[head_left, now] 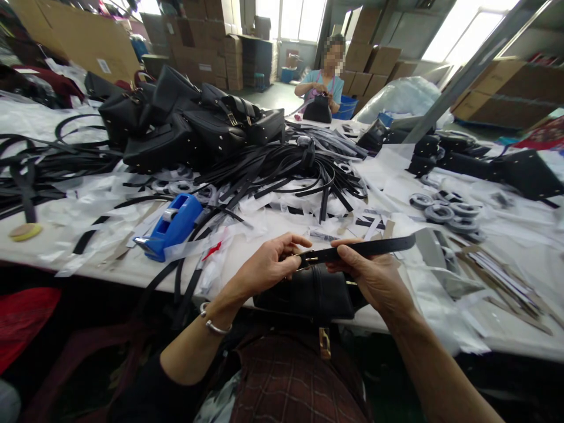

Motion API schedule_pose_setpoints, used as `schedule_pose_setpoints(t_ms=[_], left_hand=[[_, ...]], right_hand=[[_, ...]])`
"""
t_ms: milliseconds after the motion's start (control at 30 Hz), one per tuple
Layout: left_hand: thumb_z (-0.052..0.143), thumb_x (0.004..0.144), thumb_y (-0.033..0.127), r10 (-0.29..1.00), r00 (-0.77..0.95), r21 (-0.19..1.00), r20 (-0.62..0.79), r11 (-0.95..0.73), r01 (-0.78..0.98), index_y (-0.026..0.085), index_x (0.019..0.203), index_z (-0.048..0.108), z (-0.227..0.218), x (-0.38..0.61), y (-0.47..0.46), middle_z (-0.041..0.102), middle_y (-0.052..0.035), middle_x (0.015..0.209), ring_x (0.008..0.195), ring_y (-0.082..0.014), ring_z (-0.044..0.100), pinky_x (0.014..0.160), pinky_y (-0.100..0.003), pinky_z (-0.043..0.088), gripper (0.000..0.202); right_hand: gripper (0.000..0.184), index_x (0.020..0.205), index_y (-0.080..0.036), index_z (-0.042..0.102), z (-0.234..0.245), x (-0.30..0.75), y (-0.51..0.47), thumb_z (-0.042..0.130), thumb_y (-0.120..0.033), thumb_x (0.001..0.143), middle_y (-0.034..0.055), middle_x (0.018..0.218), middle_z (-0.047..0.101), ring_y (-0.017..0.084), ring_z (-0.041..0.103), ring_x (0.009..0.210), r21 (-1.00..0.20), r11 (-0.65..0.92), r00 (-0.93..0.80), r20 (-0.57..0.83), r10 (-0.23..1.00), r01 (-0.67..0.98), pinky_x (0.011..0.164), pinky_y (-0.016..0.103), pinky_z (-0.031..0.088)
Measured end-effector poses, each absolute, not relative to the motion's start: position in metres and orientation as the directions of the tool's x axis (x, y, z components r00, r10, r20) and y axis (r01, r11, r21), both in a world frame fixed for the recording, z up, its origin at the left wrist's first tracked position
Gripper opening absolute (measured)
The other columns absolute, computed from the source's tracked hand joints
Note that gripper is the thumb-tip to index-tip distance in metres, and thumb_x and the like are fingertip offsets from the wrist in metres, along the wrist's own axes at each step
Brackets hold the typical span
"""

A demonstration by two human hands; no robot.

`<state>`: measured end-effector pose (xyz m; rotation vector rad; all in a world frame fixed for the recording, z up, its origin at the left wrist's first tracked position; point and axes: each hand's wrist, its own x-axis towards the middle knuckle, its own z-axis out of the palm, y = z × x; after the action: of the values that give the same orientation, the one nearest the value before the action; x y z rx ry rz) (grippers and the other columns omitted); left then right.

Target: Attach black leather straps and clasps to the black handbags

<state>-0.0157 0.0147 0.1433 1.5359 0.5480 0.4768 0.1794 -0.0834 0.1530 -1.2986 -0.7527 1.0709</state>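
My left hand point(268, 264) pinches the buckle end of a black leather strap point(374, 247), fingers closed on it. My right hand point(374, 276) grips the same strap a little to the right, thumb on top. The strap runs out to the right over the table edge. Under both hands a black handbag point(308, 294) rests against the table edge and my lap. A silver bangle sits on my left wrist.
A blue tape dispenser point(170, 226) stands to the left. A heap of black straps point(282, 167) and a pile of black handbags point(189, 117) lie behind. Tape rolls point(445, 211) sit at right. A person point(324, 85) works on a bag across the white table point(110, 264).
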Motion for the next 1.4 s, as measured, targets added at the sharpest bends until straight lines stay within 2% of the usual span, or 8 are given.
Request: schedule_pose_setpoints(t_ms=[167,667,800,933,1067,1233,1300,1400], left_hand=[[0.059,0.087,0.028,0.660,0.751,0.983,0.010,-0.143,0.113,0.017,0.109,0.065,0.151,-0.011,0.006,0.066,-0.0015,0.088,0.077,-0.0125,0.057,0.065,-0.022,0.043,0.025],[0.061,0.088,0.033,0.773,0.626,0.977,0.100,-0.194,0.084,0.019,0.114,0.057,0.144,-0.009,-0.005,0.061,0.0026,0.074,0.067,-0.0114,0.056,0.061,-0.021,0.040,0.030],[0.060,0.088,0.030,0.795,0.590,0.952,0.138,-0.270,0.142,0.020,0.114,0.055,0.142,-0.009,-0.006,0.059,0.0040,0.073,0.065,-0.0115,0.055,0.063,-0.022,0.039,0.028],[0.058,0.087,0.027,0.801,0.578,0.919,0.158,-0.334,0.211,0.021,0.113,0.053,0.139,-0.010,-0.003,0.057,0.0050,0.072,0.065,-0.0122,0.054,0.064,-0.023,0.039,0.027],[0.059,0.085,0.023,0.773,0.615,0.911,0.158,-0.355,0.212,0.021,0.111,0.054,0.138,-0.009,0.001,0.056,0.0053,0.070,0.064,-0.0123,0.053,0.062,-0.022,0.039,0.026],[0.059,0.085,0.022,0.720,0.677,0.952,0.148,-0.290,0.100,0.020,0.107,0.055,0.139,-0.008,0.005,0.058,0.0046,0.072,0.065,-0.0113,0.053,0.061,-0.021,0.038,0.023],[0.060,0.086,0.024,0.689,0.710,0.977,0.145,-0.211,0.006,0.018,0.109,0.054,0.140,-0.008,0.007,0.056,0.0052,0.071,0.063,-0.0100,0.051,0.060,-0.021,0.037,0.025],[0.061,0.088,0.030,0.653,0.745,0.991,0.135,-0.092,-0.099,0.018,0.117,0.049,0.140,-0.009,0.010,0.054,0.0061,0.071,0.058,-0.0079,0.047,0.057,-0.020,0.035,0.034]], right_hand=[[0.032,0.097,-0.017,0.073,0.155,0.171,-0.093,0.078,-0.041,0.077,0.0068,0.081,0.076,0.022,0.072,0.065,-0.998,-0.061,0.366,-0.068,0.928,-0.032,0.065,0.033,0.061],[0.025,0.092,-0.022,0.075,0.164,0.148,-0.094,0.076,-0.043,0.078,0.0058,0.082,0.076,0.026,0.073,0.071,-0.976,-0.035,0.460,0.068,0.885,0.213,0.066,0.037,0.062],[0.022,0.098,-0.024,0.076,0.159,0.140,-0.098,0.073,-0.037,0.080,0.0056,0.093,0.076,0.028,0.072,0.084,-0.897,0.019,0.464,0.246,0.851,0.441,0.085,0.045,0.059],[0.030,0.114,-0.029,0.072,0.151,0.139,-0.102,0.068,-0.027,0.084,0.0038,0.112,0.073,0.029,0.067,0.106,-0.745,0.148,0.309,0.438,0.844,0.651,0.103,0.048,0.048],[0.029,0.116,-0.031,0.070,0.149,0.149,-0.099,0.060,-0.024,0.091,0.0025,0.111,0.072,0.025,0.067,0.103,-0.770,0.197,0.146,0.352,0.925,0.607,0.093,0.040,0.054],[0.017,0.098,-0.025,0.076,0.151,0.165,-0.081,0.065,-0.032,0.087,0.0052,0.089,0.071,0.021,0.067,0.081,-0.827,0.194,0.068,0.269,0.961,0.527,0.071,0.033,0.055],[0.016,0.093,-0.023,0.075,0.152,0.170,-0.071,0.070,-0.036,0.083,0.0062,0.093,0.070,0.022,0.066,0.088,-0.861,0.188,0.073,0.250,0.965,0.473,0.076,0.034,0.054],[0.032,0.105,-0.023,0.067,0.152,0.172,-0.056,0.074,-0.038,0.078,0.0066,0.112,0.067,0.023,0.062,0.105,-0.923,0.167,0.013,0.183,0.983,0.347,0.086,0.036,0.051]])
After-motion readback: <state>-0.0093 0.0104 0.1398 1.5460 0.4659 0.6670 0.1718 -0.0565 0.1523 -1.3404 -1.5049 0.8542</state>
